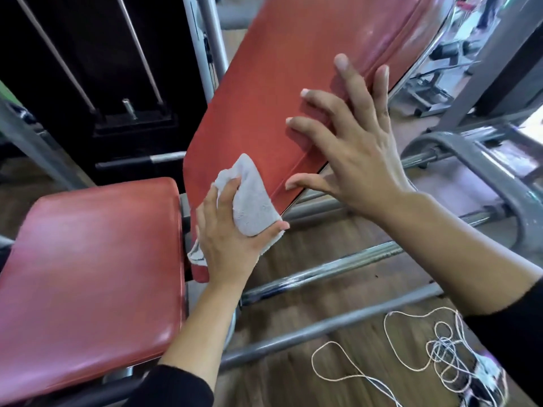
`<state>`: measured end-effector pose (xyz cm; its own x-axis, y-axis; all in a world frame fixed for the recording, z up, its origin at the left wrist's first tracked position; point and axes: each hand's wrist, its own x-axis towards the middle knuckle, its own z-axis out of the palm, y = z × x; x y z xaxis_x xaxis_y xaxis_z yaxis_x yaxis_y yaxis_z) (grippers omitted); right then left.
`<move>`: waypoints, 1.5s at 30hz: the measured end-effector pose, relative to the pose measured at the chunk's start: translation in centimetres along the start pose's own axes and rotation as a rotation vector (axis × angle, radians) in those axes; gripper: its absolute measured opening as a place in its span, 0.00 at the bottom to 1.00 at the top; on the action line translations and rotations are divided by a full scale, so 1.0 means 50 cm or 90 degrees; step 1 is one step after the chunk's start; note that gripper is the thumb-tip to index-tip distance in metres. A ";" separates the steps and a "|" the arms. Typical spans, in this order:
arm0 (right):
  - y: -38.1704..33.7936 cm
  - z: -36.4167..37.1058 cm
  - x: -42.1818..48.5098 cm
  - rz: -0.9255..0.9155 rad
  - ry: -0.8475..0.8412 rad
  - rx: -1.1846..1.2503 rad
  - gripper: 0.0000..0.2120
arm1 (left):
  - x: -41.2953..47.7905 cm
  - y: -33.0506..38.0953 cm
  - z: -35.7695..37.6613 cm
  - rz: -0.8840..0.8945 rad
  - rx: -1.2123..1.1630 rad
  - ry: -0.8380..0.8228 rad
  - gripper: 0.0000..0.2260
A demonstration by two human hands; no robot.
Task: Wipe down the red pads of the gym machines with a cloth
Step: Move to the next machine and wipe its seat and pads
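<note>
Red vinyl covers two pads: a tilted back pad (279, 83) and, lower left, a flat seat pad (88, 274). The left hand (232, 239) grips a bunched white cloth (249, 198), fingers and thumb curled round it, holding it against the back pad's lower end, close to its right edge. The right hand (352, 151) lies spread with straight fingers and holds nothing, its fingertips on the seam along that same edge.

Behind the pads stands a black weight stack (88, 69) with two slanting guide rods (141, 51). Chrome and grey frame bars (323, 268) cross below the back pad and under both forearms, and a curved grey frame piece (482, 160) sits to the right. A tangled pale string (440, 356) lies on the wooden floor (293, 383).

Only a narrow gap parts the two pads. Above the cloth the back pad's face lies open up to its rounded top edge.
</note>
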<state>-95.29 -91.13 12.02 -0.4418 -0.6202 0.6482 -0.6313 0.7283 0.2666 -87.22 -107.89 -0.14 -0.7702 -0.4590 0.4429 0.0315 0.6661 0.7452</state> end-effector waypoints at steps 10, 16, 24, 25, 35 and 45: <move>-0.012 0.006 -0.002 -0.044 -0.086 -0.061 0.45 | -0.041 -0.056 -0.016 -0.065 -0.022 -0.011 0.44; -0.005 0.010 -0.005 -0.059 -0.070 -0.074 0.44 | -0.032 -0.073 0.004 0.043 0.007 0.000 0.41; -0.008 -0.001 -0.003 -0.067 -0.084 -0.056 0.45 | -0.099 -0.199 -0.047 -0.131 -0.007 -0.094 0.44; -0.009 -0.006 -0.002 -0.066 -0.078 -0.037 0.46 | -0.096 -0.198 -0.053 -0.155 -0.022 -0.110 0.43; 0.077 -0.094 0.031 0.269 0.109 0.174 0.34 | 0.041 0.072 -0.033 -0.047 -0.112 -0.045 0.23; 0.248 -0.171 0.164 0.379 0.214 0.232 0.33 | 0.240 0.398 0.012 0.055 -0.276 0.034 0.19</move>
<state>-101.27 -84.70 26.76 -0.5917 0.0097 0.8061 -0.5443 0.7328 -0.4083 -96.19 -99.79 19.69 -0.7196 -0.4491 0.5297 0.3675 0.4010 0.8391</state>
